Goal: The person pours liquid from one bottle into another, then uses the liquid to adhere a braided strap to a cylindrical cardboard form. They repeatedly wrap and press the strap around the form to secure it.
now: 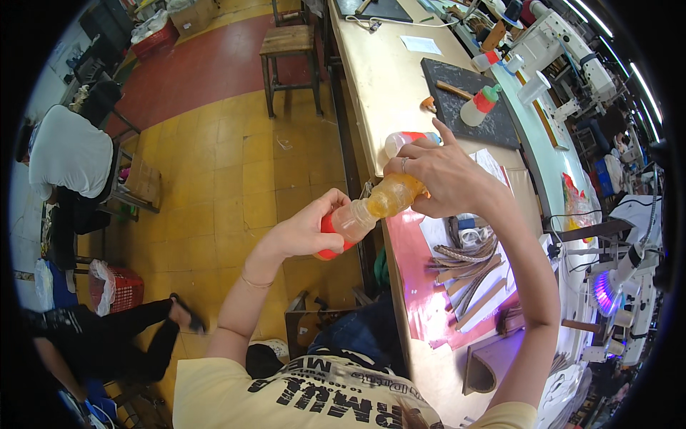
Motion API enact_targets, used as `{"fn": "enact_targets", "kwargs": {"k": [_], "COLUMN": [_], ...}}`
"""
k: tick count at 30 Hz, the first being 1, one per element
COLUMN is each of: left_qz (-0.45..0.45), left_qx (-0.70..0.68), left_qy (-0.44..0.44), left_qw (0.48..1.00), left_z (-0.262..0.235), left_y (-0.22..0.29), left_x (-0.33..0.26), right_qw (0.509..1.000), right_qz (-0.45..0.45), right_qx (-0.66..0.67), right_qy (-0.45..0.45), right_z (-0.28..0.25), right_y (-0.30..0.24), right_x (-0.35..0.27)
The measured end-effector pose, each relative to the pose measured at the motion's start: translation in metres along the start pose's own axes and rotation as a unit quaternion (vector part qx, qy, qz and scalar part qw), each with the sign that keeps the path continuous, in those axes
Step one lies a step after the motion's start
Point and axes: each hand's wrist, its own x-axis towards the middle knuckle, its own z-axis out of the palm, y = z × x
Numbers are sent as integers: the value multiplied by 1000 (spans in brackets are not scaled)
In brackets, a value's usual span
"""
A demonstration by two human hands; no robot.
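Note:
My left hand (pixel 312 227) is wrapped round a clear plastic bottle with a red band (pixel 351 222), tilted at the table's edge. In my right hand (pixel 446 175) is a translucent amber bottle (pixel 389 196), tipped so its narrow end meets the mouth of the clear one. Whether liquid runs between them I cannot make out. My right index finger sticks out from the grip. Just behind that hand is a clear bottle with a red label (pixel 401 141), partly hidden by my fingers.
On the worktable (pixel 371 93) lies a dark slab (pixel 436 75) bearing a hammer (pixel 454 90) and a green-capped bottle (pixel 480 106). Braided strips (pixel 468 261) lie nearer me. Sewing machines (pixel 579 61) line the right. A wooden stool (pixel 287 41) and a seated person (pixel 71 154) are leftward.

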Motion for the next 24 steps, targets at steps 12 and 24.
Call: {"fn": "enact_targets", "kwargs": {"k": [12,24], "left_qz": [-133,-189], "left_qx": [-179,-287], "left_qy": [-142,-216], "left_qw": [964,914], "left_z": [-5,-2], "left_y": [-12,-18], "left_x": [9,12], "right_qw": [997,969], "right_qz": [-52,-95], "right_qx": [54,227], "right_qy": [7,-9], "right_z": [16,41], "right_y": [2,6], "right_x": [-5,-1]}}
